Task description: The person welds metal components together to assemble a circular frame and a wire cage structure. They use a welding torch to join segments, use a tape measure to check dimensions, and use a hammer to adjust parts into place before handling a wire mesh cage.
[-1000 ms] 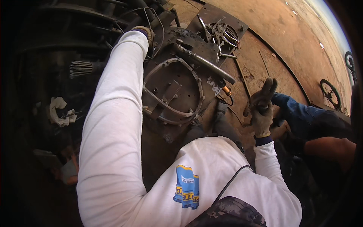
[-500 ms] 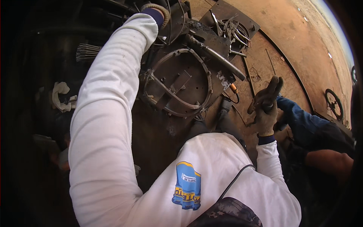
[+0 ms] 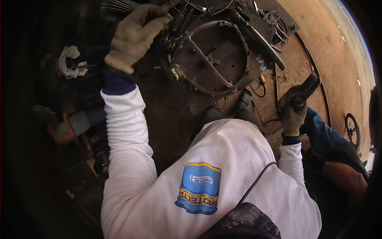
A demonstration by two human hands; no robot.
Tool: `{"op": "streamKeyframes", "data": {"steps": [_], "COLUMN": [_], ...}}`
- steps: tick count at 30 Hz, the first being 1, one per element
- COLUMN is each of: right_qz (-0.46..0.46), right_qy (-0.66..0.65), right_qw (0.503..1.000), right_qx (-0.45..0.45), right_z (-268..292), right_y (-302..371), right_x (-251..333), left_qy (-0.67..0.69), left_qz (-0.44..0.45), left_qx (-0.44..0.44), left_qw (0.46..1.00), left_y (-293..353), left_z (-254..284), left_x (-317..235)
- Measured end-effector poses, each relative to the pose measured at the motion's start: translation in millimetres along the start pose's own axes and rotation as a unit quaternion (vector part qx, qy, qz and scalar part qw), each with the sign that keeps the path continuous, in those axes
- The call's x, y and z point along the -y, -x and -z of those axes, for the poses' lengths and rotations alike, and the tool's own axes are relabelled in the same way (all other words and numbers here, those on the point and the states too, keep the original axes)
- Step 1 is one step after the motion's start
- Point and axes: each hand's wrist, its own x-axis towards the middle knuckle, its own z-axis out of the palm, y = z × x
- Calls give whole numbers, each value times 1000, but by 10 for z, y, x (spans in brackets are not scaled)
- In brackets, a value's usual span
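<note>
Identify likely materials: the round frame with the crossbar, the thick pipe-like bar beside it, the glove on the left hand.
Round frame: probably steel; dull grey-brown, with small tabs that look welded on.
Pipe-like bar: likely bare steel; dark grey, a pale sheen along its length.
Left-hand glove: looks knitted; matte, soiled beige, ribbed cuff. Cotton or synthetic, can't tell.

The gloved left hand (image 3: 137, 38) is held left of the hoop (image 3: 208, 61) (a curved metal frame with a crossbar), which is carried by the table (image 3: 232, 38). Beside it, a pipe (image 3: 262, 42) is laid. Farther right, the gloved right hand (image 3: 297, 97) is seen, its grip unclear.
</note>
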Motion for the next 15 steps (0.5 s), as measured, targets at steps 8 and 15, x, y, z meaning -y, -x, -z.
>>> {"op": "streamKeyframes", "data": {"steps": [8,15], "right_qz": [51,114], "right_qy": [-3,13], "right_qw": [998,992], "right_qx": [42,50], "right_z": [-244,-434], "right_y": [176,412], "right_x": [229,294], "left_qy": [437,384], "left_qz": [279,236], "left_qx": [-123,-71], "left_qw": [846,890], "left_y": [1402,1481], "left_z": [-785,-1149], "left_x": [671,1128]}}
